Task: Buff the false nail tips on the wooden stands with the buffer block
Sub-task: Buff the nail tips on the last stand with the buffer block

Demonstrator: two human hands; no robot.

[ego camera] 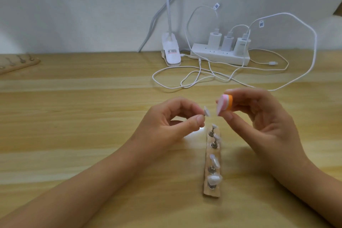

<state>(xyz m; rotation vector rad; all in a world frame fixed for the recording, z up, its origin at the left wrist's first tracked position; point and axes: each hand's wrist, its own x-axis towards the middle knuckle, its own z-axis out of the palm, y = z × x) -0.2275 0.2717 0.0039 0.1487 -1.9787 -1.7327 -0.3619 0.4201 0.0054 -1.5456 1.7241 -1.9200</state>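
Left hand (166,124): thumb and forefinger clamped on a nail tip (206,112), gripped by its peg and held up off the tabletop (92,107). The other fingers are curled in behind.

Right hand (268,126): thumb and fingers gripping the buffer (224,104), a small block with pink, white and orange layers. Its pale face is turned toward the held tip.

There is a small gap between nail tip and buffer, so they look just apart, not touching. Both hands are raised above the far end of the stand (211,193), with the forearms coming in from either side.

The stand is a narrow wooden strip lying end-on to the camera, between the forearms. Four more tips (214,179) sit on it on metal pegs in a row. The nearest one is the largest and the far two are small.

A second stand (18,64) is at the far left edge, well apart; it is too blurred to tell what is on its pegs.

At the back against the wall are a white clip lamp (171,52) and a power strip (220,55) with three chargers (227,42). White cables (185,77) are looped on the tabletop in front of them.
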